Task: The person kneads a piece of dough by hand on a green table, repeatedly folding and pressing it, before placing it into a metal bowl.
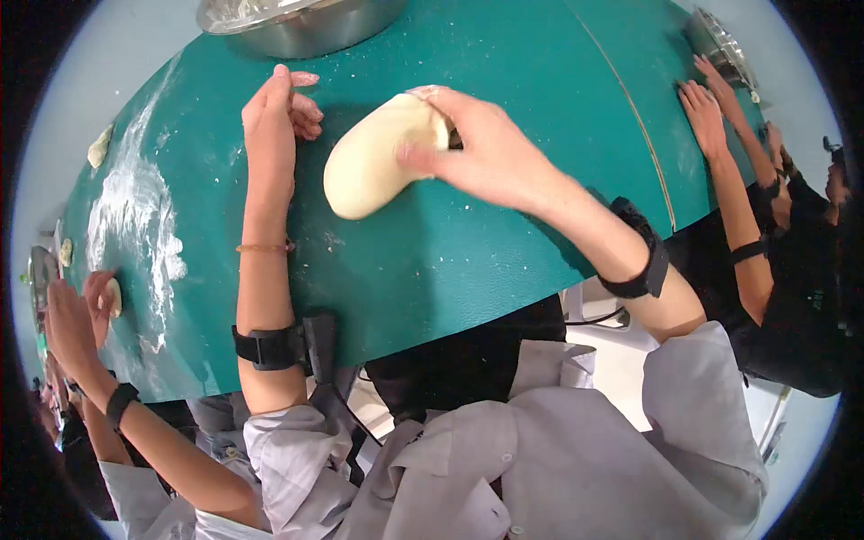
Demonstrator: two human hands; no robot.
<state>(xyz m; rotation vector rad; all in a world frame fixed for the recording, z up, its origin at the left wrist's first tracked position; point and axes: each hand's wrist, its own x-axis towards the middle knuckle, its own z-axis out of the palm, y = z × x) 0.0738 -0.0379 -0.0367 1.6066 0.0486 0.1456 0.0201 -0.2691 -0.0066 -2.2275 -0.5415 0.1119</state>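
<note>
A smooth, pale, elongated piece of dough (371, 166) is over the green table (504, 261), its rounded end toward the lower left. My right hand (472, 148) grips its upper right end, with the thumb blurred on the near side. My left hand (286, 110) is to the left of the dough, apart from it, its fingers loosely curled and spread with nothing between them. Bits of dough or flour cling to its fingertips.
A metal bowl (310, 29) stands at the top. White flour (135, 220) covers the table's left part. A co-worker's hands (76, 315) hold dough at lower left; another person's hands (706, 103) rest at the right near a second metal bowl (720, 49).
</note>
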